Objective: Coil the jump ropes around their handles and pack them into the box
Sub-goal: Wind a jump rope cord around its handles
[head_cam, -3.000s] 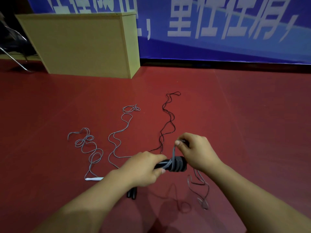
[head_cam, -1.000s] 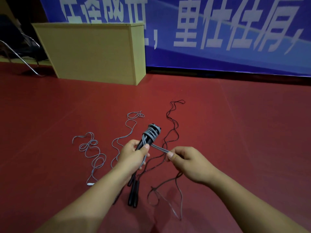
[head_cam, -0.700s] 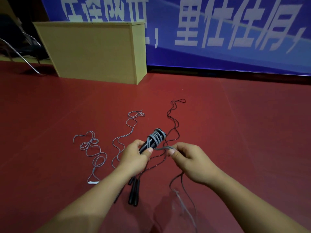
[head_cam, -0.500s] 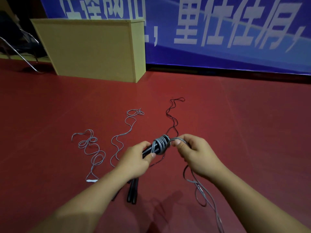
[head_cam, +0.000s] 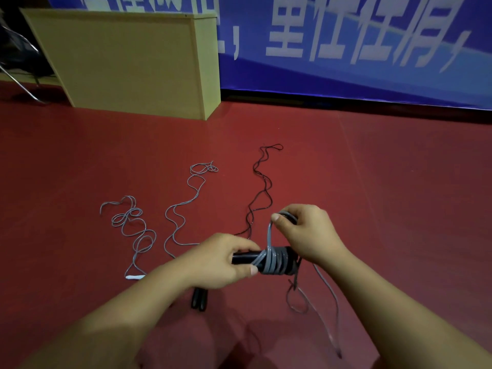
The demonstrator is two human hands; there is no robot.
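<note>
Rope (head_cam: 269,237) is half-wound on black handles (head_cam: 243,257), held level over the floor (head_cam: 399,182). Left hand (head_cam: 221,261) grips the handles; right hand (head_cam: 306,230) pinches the rope above the coil (head_cam: 274,261). Risk — slack tail (head_cam: 326,296) snags or turns slip off the end if tension drops. Half a second ago the handles pointed away; the right hand sat lower, beside the coil.

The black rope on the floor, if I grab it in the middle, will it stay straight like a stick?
Probably not. The black rope lies in wiggly bends on the red floor, so it likely droops from your hand. It looks thin, so probably light. Its ends would likely drag behind.
</note>
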